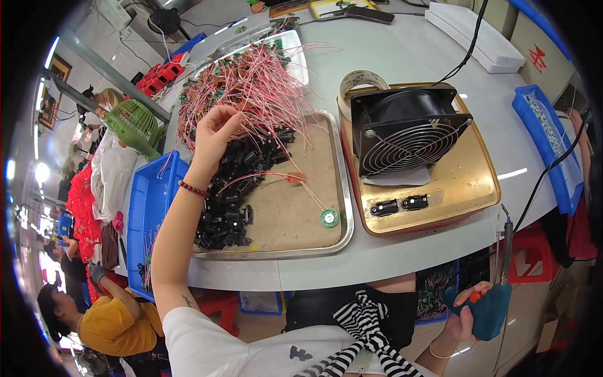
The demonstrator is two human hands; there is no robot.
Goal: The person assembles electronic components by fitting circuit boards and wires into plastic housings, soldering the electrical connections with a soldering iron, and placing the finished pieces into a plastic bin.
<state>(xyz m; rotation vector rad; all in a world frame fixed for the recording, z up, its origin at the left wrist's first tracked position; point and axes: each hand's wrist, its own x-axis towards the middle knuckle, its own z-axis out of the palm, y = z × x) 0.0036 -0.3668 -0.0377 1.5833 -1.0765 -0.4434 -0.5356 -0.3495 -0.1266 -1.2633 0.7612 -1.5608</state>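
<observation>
My left hand (215,133) is raised at the near edge of a tangled heap of red and white wires (257,81). Its thumb and fingers are pinched together, and what lies between them is too small to make out. Below it, many small black parts (227,221) fill the left side of a metal tray (295,254). A round green circuit board (329,218) with wires running to a red-brown piece lies on the tray's right side. Low at the right, my right hand (462,322) grips a teal soldering gun (493,311) with its slim tip pointing up.
A black fan (408,141) stands on a gold-coloured lid (452,196), with two black parts (384,208) in front. A tape roll (364,80) sits behind. Blue bins flank the table, one at left (147,195), one at right (568,188). A co-worker in yellow (119,323) is at lower left.
</observation>
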